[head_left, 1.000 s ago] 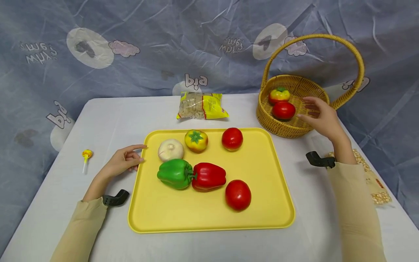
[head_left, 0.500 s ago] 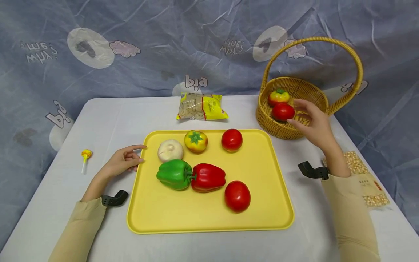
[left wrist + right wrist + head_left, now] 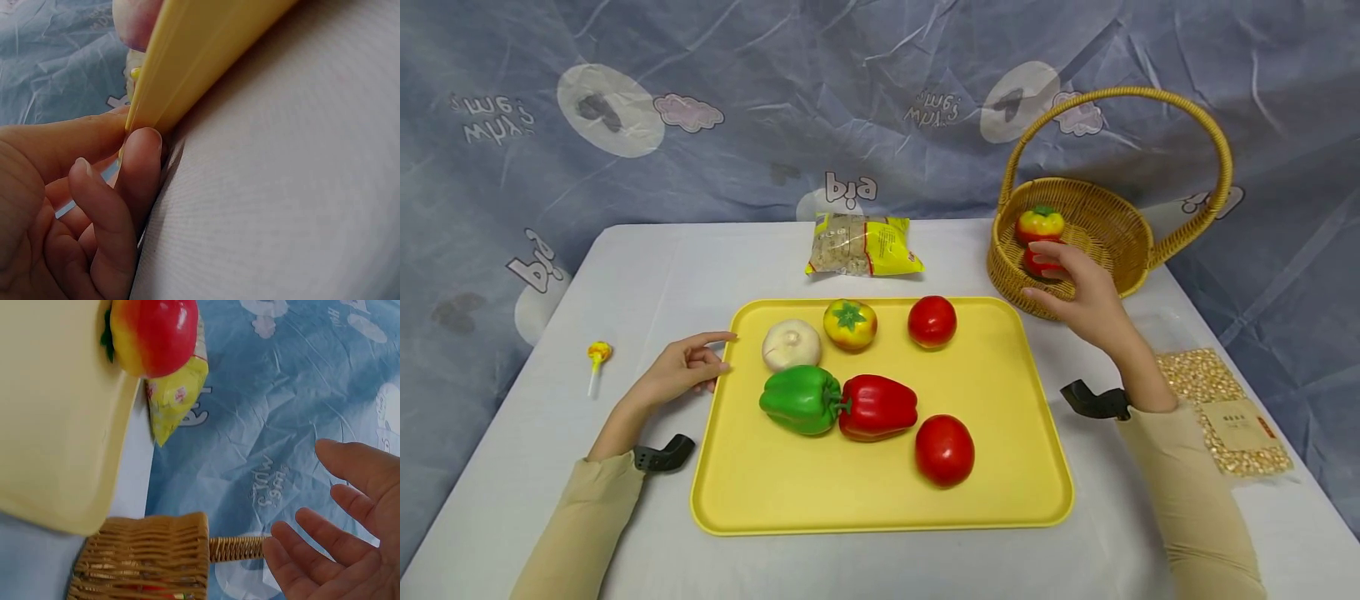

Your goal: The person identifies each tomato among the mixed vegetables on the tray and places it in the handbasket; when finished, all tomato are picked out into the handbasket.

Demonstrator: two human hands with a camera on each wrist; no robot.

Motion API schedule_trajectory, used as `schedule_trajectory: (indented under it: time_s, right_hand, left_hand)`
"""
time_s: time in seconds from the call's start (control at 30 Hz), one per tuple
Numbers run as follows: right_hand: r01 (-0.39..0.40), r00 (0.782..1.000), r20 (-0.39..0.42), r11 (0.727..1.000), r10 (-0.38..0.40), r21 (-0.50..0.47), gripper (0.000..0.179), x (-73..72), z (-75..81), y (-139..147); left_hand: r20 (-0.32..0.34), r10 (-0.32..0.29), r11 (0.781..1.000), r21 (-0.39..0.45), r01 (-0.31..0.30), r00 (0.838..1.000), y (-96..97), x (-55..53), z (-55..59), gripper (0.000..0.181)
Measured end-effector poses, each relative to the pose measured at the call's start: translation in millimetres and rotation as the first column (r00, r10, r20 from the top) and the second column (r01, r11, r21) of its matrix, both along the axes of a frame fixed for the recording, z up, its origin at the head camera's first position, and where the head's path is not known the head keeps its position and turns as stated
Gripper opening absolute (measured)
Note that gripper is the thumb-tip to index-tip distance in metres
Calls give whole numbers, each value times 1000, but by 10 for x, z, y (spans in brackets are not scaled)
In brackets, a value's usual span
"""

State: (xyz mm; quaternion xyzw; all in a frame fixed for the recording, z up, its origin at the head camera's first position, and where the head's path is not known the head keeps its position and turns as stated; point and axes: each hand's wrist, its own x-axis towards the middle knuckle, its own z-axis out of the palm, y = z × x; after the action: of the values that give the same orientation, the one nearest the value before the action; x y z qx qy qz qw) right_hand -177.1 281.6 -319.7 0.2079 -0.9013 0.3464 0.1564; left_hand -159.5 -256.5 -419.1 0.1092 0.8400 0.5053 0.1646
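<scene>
At the left rim of a yellow tray (image 3: 1000,492), my left hand (image 3: 673,371) pinches the edge; the left wrist view shows fingertips (image 3: 142,156) on the rim. My right hand (image 3: 1086,296) holds nothing, fingers spread and slightly bent over the front of a wicker basket (image 3: 1120,250). Inside the basket are a yellow-red tomato (image 3: 1040,225) and a red tomato (image 3: 1037,260), the latter partly hidden by the fingers. On the tray lie a garlic bulb (image 3: 792,345), a yellow tomato (image 3: 850,323), two red tomatoes (image 3: 932,322), a green bell pepper (image 3: 801,400) and a red bell pepper (image 3: 877,407).
Behind the tray lies a yellow, partly clear packet (image 3: 865,244). A lollipop (image 3: 598,357) is at the far left. Beside the right forearm rests a bag of corn kernels (image 3: 1225,412). The basket's tall handle (image 3: 1213,133) arches above it, near the fabric backdrop (image 3: 850,100).
My right hand has moved left and toward me, from inside the basket to over its front rim, now covering part of the red tomato. My left hand has stayed at the tray's edge.
</scene>
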Motion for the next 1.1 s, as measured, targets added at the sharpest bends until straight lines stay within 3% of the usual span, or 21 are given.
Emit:
schedule_trajectory:
  time_s: [0.43,0.63,1.1]
  right_hand:
    - [-103,995,-2,992,103,74,55,-41,-140,-238]
    - [-134,990,58,985,128,110,56,-67,-220,-333]
    - [-246,954,193,967,229,68,56,-121,-352,-547]
  left_hand:
    - [-19,2,1000,4,-2,1000,-15,-24,-39,50]
    - [-12,2,1000,7,-2,1000,-14,-22,-46,51]
    - [-4,2,1000,24,-2,1000,-15,-24,-51,52]
